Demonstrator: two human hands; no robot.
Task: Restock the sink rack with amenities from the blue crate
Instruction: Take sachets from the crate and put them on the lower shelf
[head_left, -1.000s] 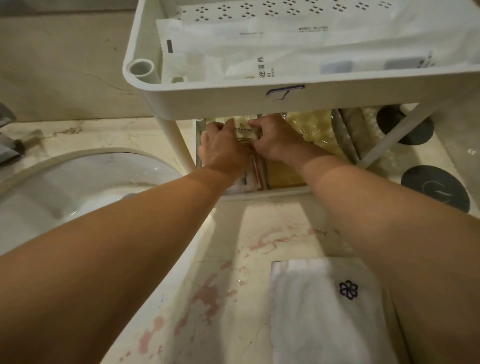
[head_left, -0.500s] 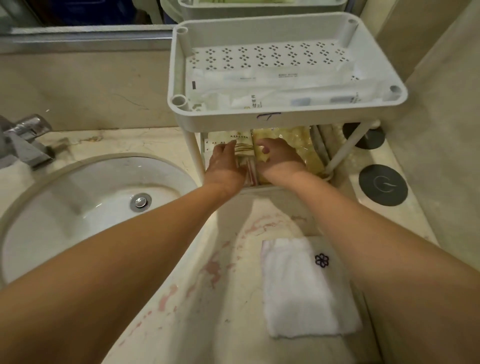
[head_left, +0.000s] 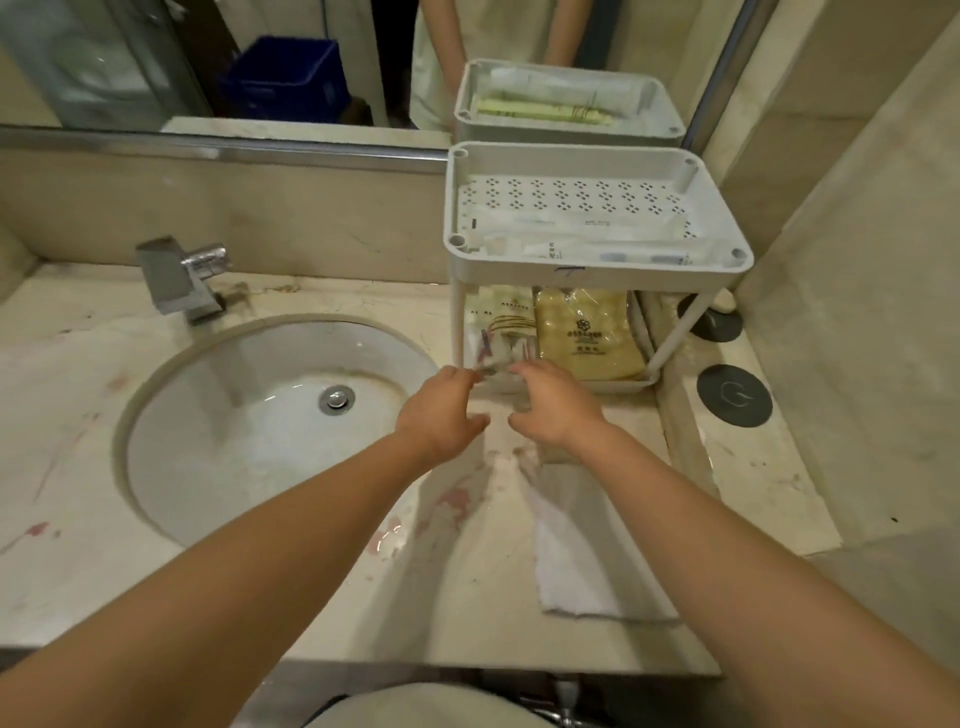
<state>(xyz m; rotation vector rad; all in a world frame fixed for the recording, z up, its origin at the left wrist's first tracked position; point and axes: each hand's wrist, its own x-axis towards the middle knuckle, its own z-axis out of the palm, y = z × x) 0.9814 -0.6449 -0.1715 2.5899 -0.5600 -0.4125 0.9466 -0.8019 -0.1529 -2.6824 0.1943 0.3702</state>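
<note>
- Both my hands sit just in front of the rack (head_left: 675, 332), level with its lower shelf (head_left: 618, 387).
- Left hand (head_left: 441, 410): fingers loosely curled, nothing in it. Right hand (head_left: 556, 410): the same, loose and empty as far as I can see. The fingertips are blurred, so I can't tell if they touch the shelf's front lip.
- Lower shelf of the rack: white packets (head_left: 501, 322) on its left half, a yellow packet (head_left: 587, 332) right beside them. My read is that this level is about full.
- Top tray (head_left: 597, 267) of the rack: long white sachets (head_left: 587, 228) along the front, perforated floor bare at the back. That looks like where more stock could go.
- Blue crate (head_left: 285, 78) shows only as a reflection in the mirror (head_left: 130, 62), up and left of the rack. I judge it's behind me, so fetching means a turn.
- Doing it well: leave the packets squared, labels up, inside the rack's legs. Draw the hands out low, under the top tray. Carry one kind at a time and lay it flat.
- Watch the towel (head_left: 587, 561) on the near side of the rack; a forearm could drag it.
</note>
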